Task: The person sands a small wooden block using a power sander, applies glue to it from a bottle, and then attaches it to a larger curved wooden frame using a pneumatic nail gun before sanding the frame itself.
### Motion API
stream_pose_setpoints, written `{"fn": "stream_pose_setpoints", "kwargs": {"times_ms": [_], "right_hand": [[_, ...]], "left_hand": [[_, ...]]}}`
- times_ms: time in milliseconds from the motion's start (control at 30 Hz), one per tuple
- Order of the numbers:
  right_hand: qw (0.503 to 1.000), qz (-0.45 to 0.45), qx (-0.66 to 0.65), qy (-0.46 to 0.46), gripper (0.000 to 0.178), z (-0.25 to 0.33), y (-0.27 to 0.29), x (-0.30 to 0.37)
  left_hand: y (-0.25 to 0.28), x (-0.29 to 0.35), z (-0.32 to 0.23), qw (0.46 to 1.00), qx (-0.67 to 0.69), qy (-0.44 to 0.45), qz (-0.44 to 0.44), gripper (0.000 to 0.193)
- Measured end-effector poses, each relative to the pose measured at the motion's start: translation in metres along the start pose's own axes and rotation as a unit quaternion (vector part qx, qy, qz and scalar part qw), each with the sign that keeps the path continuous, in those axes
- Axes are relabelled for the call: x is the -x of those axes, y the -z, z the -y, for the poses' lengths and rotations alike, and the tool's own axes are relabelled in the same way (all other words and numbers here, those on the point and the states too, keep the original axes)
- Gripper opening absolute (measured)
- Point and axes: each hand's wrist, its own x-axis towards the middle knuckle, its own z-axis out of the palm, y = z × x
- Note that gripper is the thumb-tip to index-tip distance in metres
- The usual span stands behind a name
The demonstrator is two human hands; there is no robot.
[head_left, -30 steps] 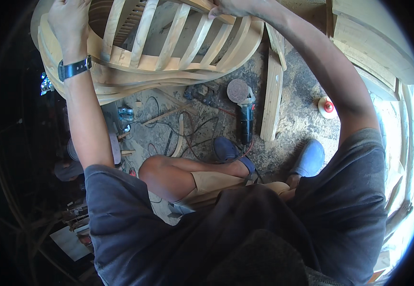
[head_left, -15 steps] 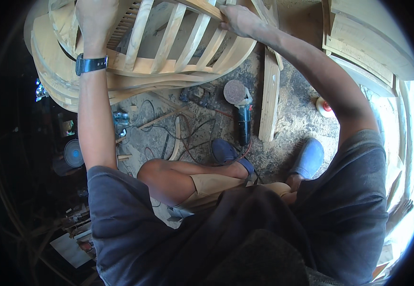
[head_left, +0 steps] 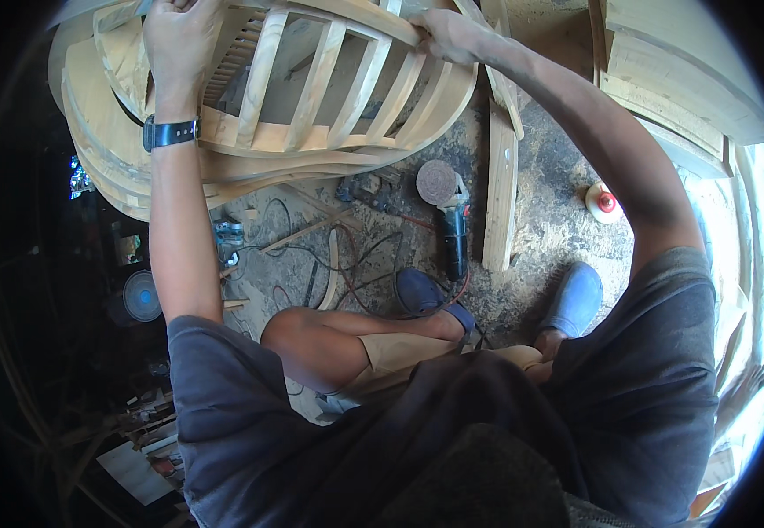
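A curved wooden frame (head_left: 285,138) with several upright slats and layered, rounded outer pieces fills the upper left and middle. At its upper right, my right hand (head_left: 454,37) is closed round the end of a pale wooden strip (head_left: 360,12) that runs leftward along the top of the slats. My left hand (head_left: 179,48) is raised over the frame's left part. Its fingers are curled together at the picture's upper edge, and what they hold, if anything, cannot be made out. A dark watch (head_left: 171,134) is strapped on my left wrist.
An angle grinder (head_left: 454,229) with a round sanding disc lies on the dusty floor, among cords and wood offcuts. A wooden beam (head_left: 500,198) lies to its right. Farther right are a white container with a red cap (head_left: 604,202) and stacked boards (head_left: 663,88). A fan (head_left: 141,296) stands left.
The whole scene has shifted slightly down and right in the picture. Both hands keep about the same places on the frame, and my right hand still holds the strip.
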Motion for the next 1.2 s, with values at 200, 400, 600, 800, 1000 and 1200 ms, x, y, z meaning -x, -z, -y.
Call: {"fn": "stream_pose_setpoints", "kwargs": {"times_ms": [200, 400, 600, 800, 1000, 1200], "right_hand": [[0.999, -0.049, -0.011, 0.017, 0.026, -0.029, -0.003, -0.006], [0.999, -0.040, 0.001, -0.018, 0.035, -0.004, -0.007, 0.000], [0.997, 0.024, -0.058, -0.051, 0.029, 0.006, -0.005, 0.013], [1.000, 0.001, -0.017, -0.015, 0.023, 0.006, -0.006, 0.013], [1.000, 0.005, 0.013, 0.014, 0.023, 0.010, -0.005, 0.016], [0.993, -0.078, 0.031, 0.083, 0.023, -0.027, -0.026, 0.014]], "left_hand": [[-0.023, -0.011, -0.015, 0.999, 0.007, -0.012, -0.029, 0.033], [-0.028, -0.024, -0.022, 0.991, -0.112, -0.017, -0.064, 0.027], [-0.034, -0.017, -0.034, 0.980, -0.161, 0.064, -0.093, 0.031], [-0.022, -0.006, -0.036, 0.990, -0.137, 0.015, -0.030, 0.031], [-0.021, 0.006, -0.026, 0.993, -0.120, 0.003, -0.018, 0.030], [-0.034, 0.015, -0.018, 0.986, -0.165, 0.013, -0.013, 0.033]]}}
